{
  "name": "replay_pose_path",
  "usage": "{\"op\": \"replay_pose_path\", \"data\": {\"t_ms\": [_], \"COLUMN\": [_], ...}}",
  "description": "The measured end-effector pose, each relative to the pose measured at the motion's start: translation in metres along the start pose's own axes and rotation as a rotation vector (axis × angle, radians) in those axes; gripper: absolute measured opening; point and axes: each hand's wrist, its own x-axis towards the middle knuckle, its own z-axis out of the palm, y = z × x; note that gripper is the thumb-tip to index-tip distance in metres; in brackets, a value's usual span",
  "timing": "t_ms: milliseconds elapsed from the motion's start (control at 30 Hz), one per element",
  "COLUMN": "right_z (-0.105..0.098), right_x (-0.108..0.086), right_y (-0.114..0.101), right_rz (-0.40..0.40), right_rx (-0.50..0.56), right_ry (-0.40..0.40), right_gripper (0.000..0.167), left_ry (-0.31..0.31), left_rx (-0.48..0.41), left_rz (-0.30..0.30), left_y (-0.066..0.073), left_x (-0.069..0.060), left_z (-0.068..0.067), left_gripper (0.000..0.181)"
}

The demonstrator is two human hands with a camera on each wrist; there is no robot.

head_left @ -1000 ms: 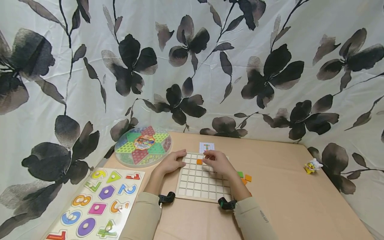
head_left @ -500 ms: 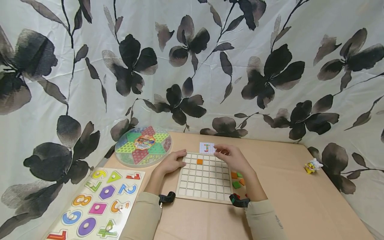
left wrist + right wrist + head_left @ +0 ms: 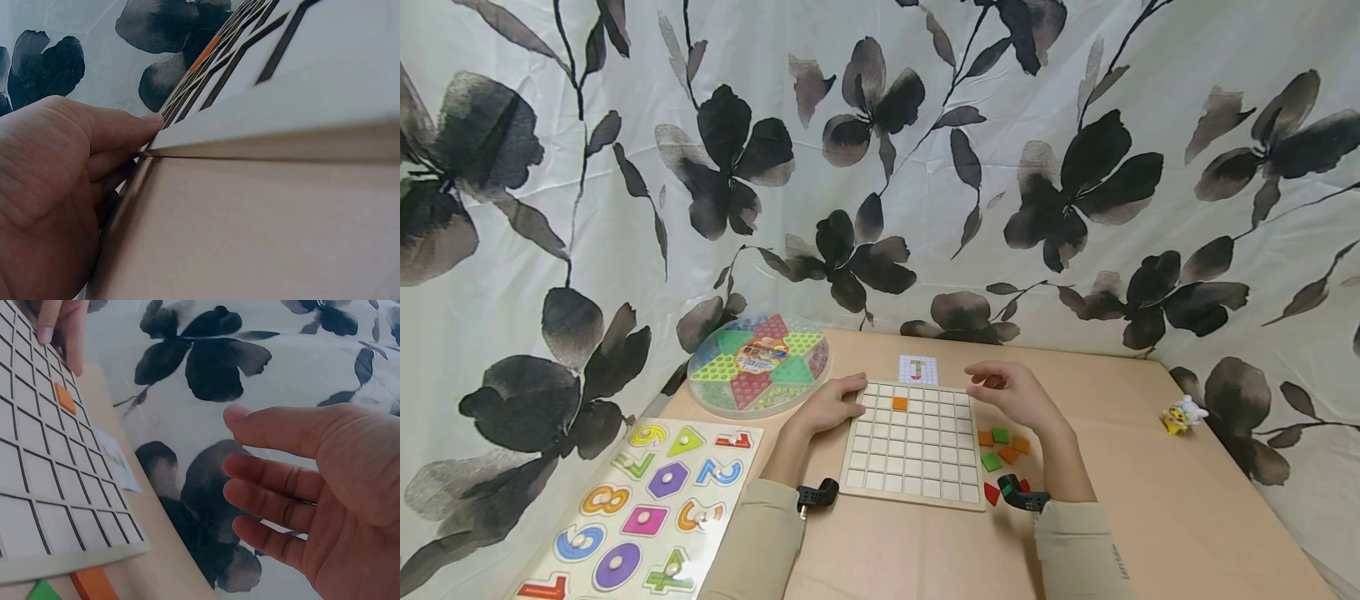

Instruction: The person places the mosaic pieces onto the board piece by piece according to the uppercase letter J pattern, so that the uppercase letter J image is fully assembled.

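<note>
Your right hand (image 3: 1018,398) has drawn away from the orange tile (image 3: 899,404) to beside the grid board (image 3: 913,465)'s far right corner, uncovering more loose pieces (image 3: 991,462).

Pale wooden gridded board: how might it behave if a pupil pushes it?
The pale wooden gridded board seems stiff: its edges run straight. Lying flat and broad, it would likely slide rather than tip. Being thin, it's probably fairly light.

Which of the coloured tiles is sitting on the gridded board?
The orange tile near the far edge of the board; the other orange, green and red pieces lie on the table, right of the board.
</note>
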Motion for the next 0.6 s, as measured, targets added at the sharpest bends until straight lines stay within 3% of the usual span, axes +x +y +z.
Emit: {"op": "replay_pose_path", "data": {"t_ms": [233,600], "right_z": [-0.014,-0.022], "right_x": [-0.007,-0.019], "right_y": [0.017,0.033], "right_rz": [0.059,0.151], "right_rx": [-0.013,-0.021], "right_ry": [0.007,-0.077], "right_gripper": [0.032,0.028], "left_ry": [0.016,0.018], "left_rx": [-0.001,-0.020], "left_rz": [-0.002,0.002], "left_y": [0.001,-0.001], "left_x": [-0.001,0.000], "left_z": [-0.001,0.001], "left_gripper": [0.056,0.057]}}
